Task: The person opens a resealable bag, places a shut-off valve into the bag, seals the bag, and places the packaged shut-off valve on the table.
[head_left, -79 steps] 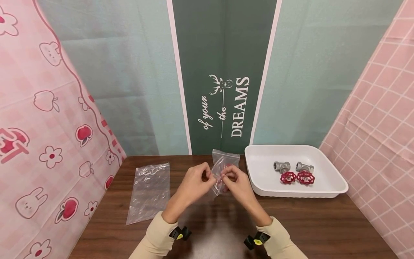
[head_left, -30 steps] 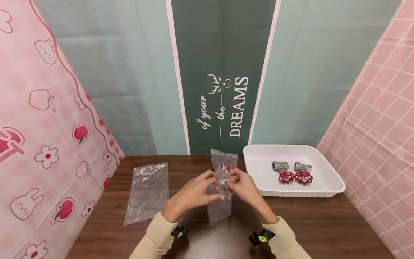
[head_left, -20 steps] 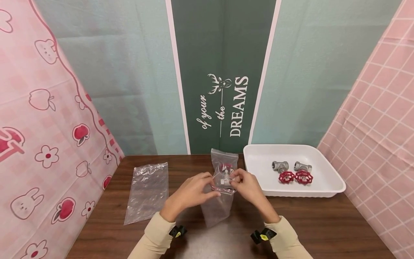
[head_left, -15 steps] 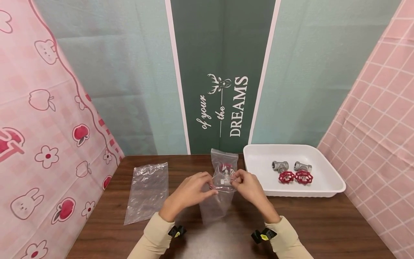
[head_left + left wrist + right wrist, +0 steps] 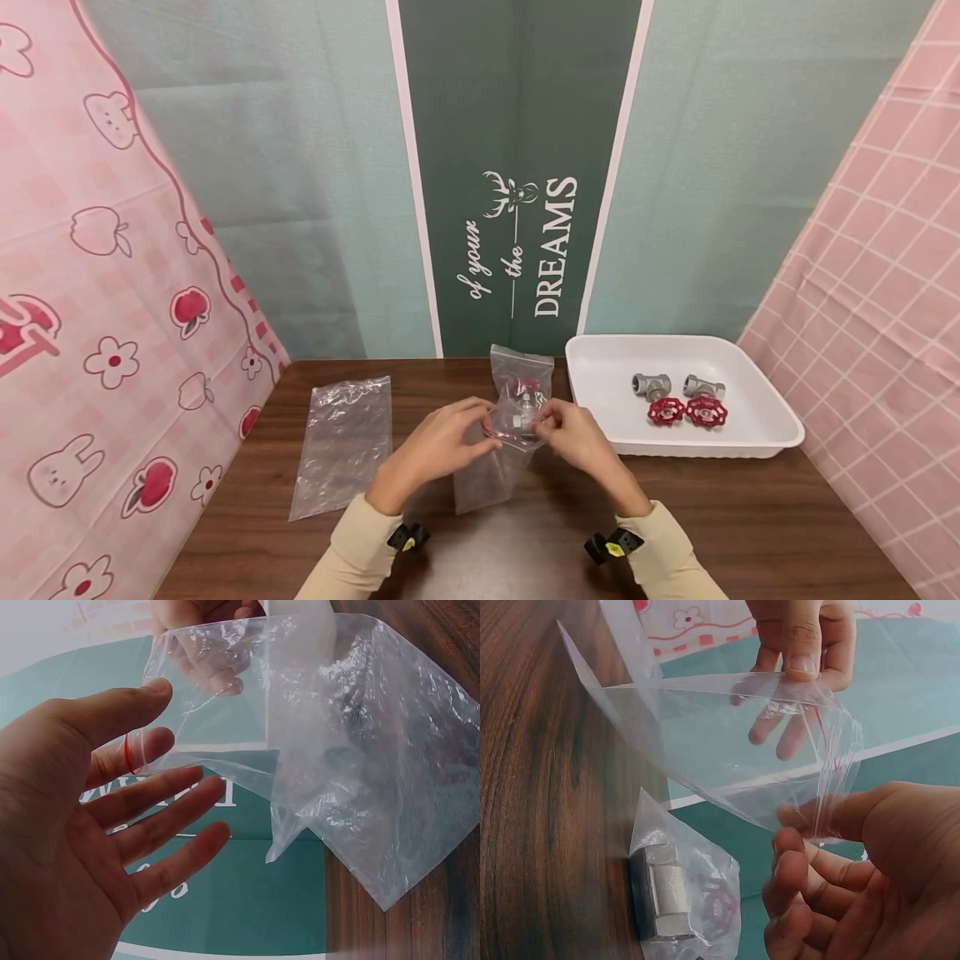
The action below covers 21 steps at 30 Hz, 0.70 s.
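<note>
My left hand (image 5: 441, 443) pinches one side of the mouth of a clear zip-lock bag (image 5: 375, 765) between thumb and index finger; its other fingers spread out. On the opposite side, my right hand (image 5: 576, 435) pinches the rim with its thumb and fingertips. The mouth, edged with a red line, gapes between the hands, and the bag's body hangs toward me with nothing visible inside. Behind it on the table lies a second zip-lock bag (image 5: 521, 363), holding a metal valve (image 5: 664, 892) with a red handwheel.
At the right stands a white tray (image 5: 615, 437) with two metal valves (image 5: 658, 387) with red handwheels in it. Another flat clear bag (image 5: 341, 450) lies on the brown wooden table (image 5: 495, 558) at the left. Fabric curtains surround the table's back and sides.
The fingertips were close together at the bag 2.6 s ago; now they stand apart with its mouth spread open. The bag's lower end came into view and swung left.
</note>
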Available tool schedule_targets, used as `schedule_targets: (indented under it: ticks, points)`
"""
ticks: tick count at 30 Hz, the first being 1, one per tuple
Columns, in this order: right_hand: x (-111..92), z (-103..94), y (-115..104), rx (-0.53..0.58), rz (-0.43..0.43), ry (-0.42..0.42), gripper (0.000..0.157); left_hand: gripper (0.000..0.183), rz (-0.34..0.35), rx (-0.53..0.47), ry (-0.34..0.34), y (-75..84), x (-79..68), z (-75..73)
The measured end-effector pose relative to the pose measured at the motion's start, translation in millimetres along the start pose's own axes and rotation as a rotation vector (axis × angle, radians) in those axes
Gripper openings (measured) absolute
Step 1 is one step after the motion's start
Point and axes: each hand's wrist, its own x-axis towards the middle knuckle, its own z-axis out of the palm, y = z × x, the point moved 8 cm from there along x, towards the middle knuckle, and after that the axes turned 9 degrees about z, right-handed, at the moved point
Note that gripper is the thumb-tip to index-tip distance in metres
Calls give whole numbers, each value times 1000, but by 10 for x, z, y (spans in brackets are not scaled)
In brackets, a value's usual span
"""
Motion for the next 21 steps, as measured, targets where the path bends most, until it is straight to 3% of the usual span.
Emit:
schedule_targets:
  ticks: [10, 21]
  points:
    - [0, -6, -51, -3, -51, -28, 15, 19, -16, 0, -12, -27, -28, 10]
    - [67, -231, -80, -46, -69, -8, 21, 20, -24, 26, 2, -55, -52, 4]
